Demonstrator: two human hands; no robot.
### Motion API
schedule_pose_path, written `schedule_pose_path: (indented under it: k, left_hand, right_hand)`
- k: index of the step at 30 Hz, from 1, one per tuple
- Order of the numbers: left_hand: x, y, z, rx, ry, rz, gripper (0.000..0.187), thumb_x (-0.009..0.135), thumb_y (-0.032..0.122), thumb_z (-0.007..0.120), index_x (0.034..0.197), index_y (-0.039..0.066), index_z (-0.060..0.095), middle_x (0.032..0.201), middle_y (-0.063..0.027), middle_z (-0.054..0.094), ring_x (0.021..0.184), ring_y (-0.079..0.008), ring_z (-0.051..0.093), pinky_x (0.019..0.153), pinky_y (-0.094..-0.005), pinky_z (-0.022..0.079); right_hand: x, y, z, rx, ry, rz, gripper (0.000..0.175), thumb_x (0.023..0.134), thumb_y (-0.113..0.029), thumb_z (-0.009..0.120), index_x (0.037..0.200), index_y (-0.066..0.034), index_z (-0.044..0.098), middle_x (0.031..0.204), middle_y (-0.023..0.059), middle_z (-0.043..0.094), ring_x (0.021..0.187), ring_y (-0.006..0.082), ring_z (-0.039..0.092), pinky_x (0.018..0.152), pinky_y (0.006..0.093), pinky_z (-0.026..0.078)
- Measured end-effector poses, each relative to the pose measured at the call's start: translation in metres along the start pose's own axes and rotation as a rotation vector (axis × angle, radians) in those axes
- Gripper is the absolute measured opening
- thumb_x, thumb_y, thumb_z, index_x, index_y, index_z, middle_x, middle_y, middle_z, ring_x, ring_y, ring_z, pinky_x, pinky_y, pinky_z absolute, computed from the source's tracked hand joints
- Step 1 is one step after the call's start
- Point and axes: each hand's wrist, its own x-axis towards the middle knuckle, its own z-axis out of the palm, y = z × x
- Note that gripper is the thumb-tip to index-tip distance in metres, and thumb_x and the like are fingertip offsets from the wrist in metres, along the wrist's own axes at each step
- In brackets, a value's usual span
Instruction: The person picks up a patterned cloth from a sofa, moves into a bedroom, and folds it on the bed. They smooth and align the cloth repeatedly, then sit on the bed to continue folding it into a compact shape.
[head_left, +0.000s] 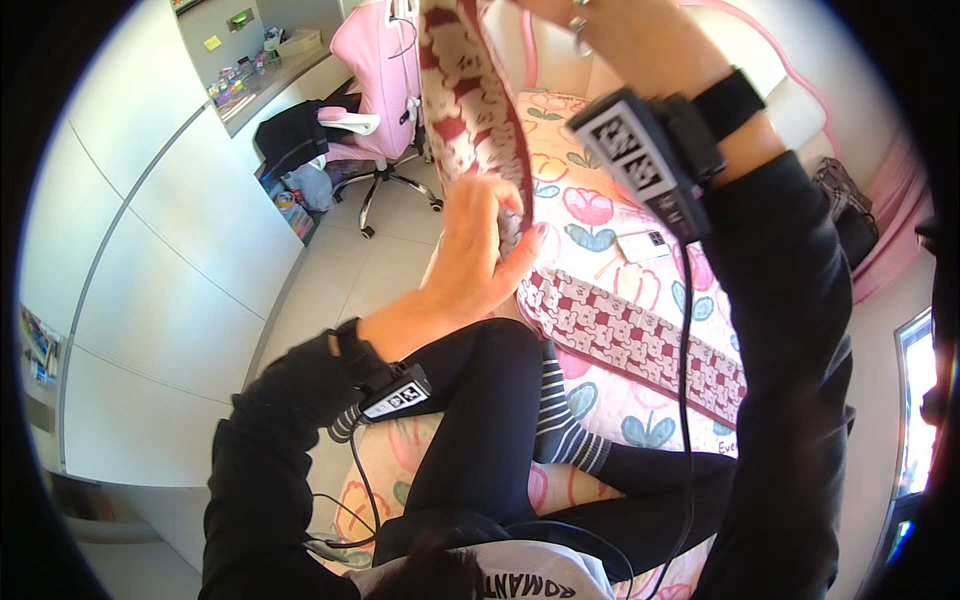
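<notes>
A long red and white scarf-like strip of patterned fabric (465, 112) hangs in front of me, its upper end past the top of the view. My left hand (484, 247) is on its lower part, fingers curled at the dark red edge, thumb apart; the grip is partly hidden. Raised at the top edge is my right hand (559, 11), mostly cut off, close to the strip's upper part; its fingers are out of sight. Another length of fabric with the same bear-like pattern (637, 337) lies across the bed, right of my bent knee. Whether both lengths are one piece, I cannot tell.
I sit on a bed with a tulip-print cover (592, 225). A small white object (643, 246) lies on it. Beyond the bed's left side stands a pink wheeled chair (382, 82); white cabinets (180, 262) are at left. Cables (686, 360) run from both wrist devices.
</notes>
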Motion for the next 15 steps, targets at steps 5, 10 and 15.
schedule_pose_path:
  k: [5, 10, 15]
  left_hand:
    - [-0.061, -0.059, 0.071, -0.131, -0.256, -0.456, 0.046, 0.086, 0.026, 0.068, 0.117, 0.000, 0.047, 0.110, -0.0171, 0.050, 0.107, -0.0302, 0.049, 0.093, -0.0384, 0.039]
    - [-0.055, -0.100, 0.124, -0.492, -0.405, -0.555, 0.050, 0.089, 0.031, 0.061, 0.120, -0.006, 0.048, 0.120, -0.0255, 0.054, 0.117, -0.0348, 0.050, 0.096, -0.0411, 0.040]
    - [-0.059, -0.083, 0.153, -0.877, -0.814, -0.409, 0.043, 0.095, 0.033, 0.051, 0.118, -0.004, 0.050, 0.117, -0.0227, 0.056, 0.115, -0.0334, 0.051, 0.097, -0.0405, 0.039]
  right_hand:
    - [-0.035, -0.035, -0.043, -0.193, 0.100, -0.054, 0.016, 0.091, -0.007, 0.043, 0.096, -0.0072, 0.059, 0.095, 0.0091, 0.061, 0.072, 0.0247, 0.057, 0.065, 0.0387, 0.051]
    - [-0.097, -0.054, -0.107, -0.189, 0.290, -0.013, 0.017, 0.093, -0.012, 0.043, 0.102, -0.0068, 0.057, 0.100, 0.0100, 0.061, 0.080, 0.0246, 0.057, 0.069, 0.0386, 0.051]
    - [-0.174, -0.069, -0.171, -0.167, 0.499, 0.014, 0.021, 0.094, -0.016, 0.043, 0.108, -0.0063, 0.055, 0.105, 0.0109, 0.061, 0.087, 0.0245, 0.057, 0.073, 0.0385, 0.051]
